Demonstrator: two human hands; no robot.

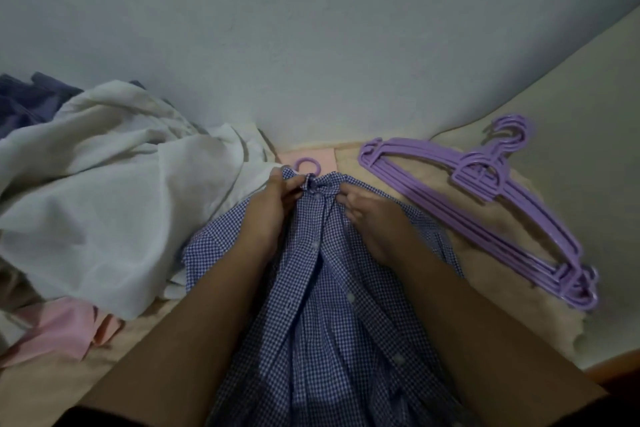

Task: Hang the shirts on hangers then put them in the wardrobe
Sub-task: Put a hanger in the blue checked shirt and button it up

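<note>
Checked shirt [332,288] lying on my beige bed [502,236], purple hook [306,166] showing at its collar, my left hand [277,208] and right hand [367,218] both pinching collar fabric, spare hangers [485,204] stacked right, white garment [104,166] left.

no readable text, no labels, no brand marks, no numbers, no signs on anything in view
</note>
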